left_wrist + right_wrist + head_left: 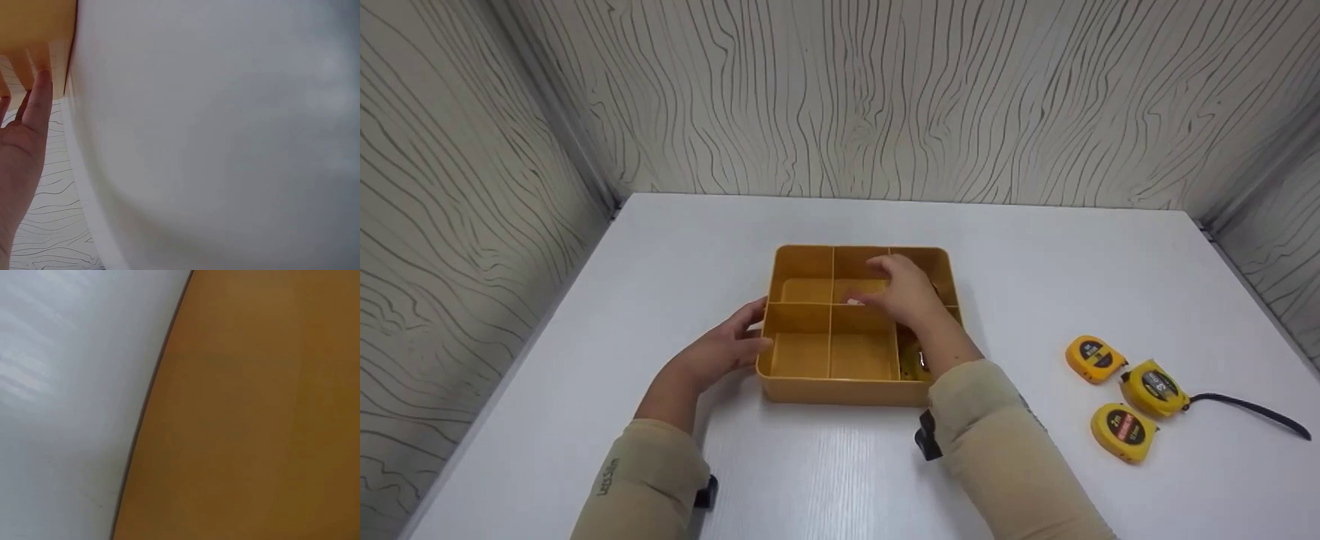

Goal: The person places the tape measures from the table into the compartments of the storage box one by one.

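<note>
A mustard-yellow box (pixel 799 391) with dividers into several compartments stands on the white table. My left hand (pixel 726 351) rests its extended fingers against the box's left wall; in the left wrist view the fingertips (pixel 41 84) touch that side. Over the back middle compartment is my right hand (pixel 911 296), thumb and fingers spread apart with a gap between them. Near its thumb a small whitish patch (pixel 855 301) shows at the divider. A yellow tape measure (pixel 916 361) lies in the front right compartment, partly hidden by my right forearm. The right wrist view shows only the box's outer wall (pixel 225 410).
Three more tape measures lie to the right: an orange-yellow one (pixel 1093 358), one (pixel 1156 388) with a black strap (pixel 1256 412), and one (pixel 1125 433) marked 2m. Wood-grain patterned panels (pixel 885 97) enclose the white table (pixel 810 472) at the back and sides.
</note>
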Motion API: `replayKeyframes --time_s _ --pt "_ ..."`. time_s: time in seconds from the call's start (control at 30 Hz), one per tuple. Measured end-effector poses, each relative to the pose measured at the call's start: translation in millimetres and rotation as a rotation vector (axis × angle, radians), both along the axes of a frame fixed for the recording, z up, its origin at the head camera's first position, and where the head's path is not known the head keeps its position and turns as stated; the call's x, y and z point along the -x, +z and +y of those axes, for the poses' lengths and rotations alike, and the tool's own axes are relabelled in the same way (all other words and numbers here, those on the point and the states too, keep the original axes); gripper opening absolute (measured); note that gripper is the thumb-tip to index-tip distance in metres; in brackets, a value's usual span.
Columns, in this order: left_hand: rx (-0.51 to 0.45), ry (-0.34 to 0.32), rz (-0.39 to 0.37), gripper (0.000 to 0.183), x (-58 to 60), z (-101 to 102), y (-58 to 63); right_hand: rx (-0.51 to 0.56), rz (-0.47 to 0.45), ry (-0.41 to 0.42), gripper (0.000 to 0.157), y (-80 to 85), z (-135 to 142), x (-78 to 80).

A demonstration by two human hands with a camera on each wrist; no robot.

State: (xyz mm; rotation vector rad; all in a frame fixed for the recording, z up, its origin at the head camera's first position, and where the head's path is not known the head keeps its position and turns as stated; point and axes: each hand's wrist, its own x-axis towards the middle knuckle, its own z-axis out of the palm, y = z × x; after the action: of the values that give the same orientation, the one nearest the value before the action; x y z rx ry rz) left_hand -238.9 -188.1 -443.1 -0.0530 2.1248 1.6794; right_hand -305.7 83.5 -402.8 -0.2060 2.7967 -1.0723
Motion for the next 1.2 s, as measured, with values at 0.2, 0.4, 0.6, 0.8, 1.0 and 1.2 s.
replayKeyframes --time_s 0.2,0.4,0.6,0.8,1.0,1.2 --pt "-0.043 -0.016 0.008 0.082 0.9 -1.3 -2.1 0.034 0.006 0.011 0.059 1.4 3.0 -0.2" --pt "-0.023 -0.014 0.004 0.081 1.1 -1.0 -1.2 0.158 -0.041 0.031 0.063 7.2 8.4 -0.9" --pt "-0.017 -0.019 0.002 0.081 1.2 -1.2 -0.5 0.262 -0.061 0.036 0.065 17.4 22.3 -3.0" --pt "-0.014 0.001 -0.012 0.078 1.4 -2.0 -0.4 0.337 -0.064 0.027 0.063 30.0 43.2 -8.0" --pt "0.006 0.017 -0.015 0.07 2.2 -3.8 -0.5 0.328 -0.056 0.016 0.062 38.8 64.6 -11.4" --pt "-0.014 0.007 -0.008 0.069 1.3 -5.4 3.2 0.312 -0.025 0.03 0.065 41.6 86.4 -11.1"
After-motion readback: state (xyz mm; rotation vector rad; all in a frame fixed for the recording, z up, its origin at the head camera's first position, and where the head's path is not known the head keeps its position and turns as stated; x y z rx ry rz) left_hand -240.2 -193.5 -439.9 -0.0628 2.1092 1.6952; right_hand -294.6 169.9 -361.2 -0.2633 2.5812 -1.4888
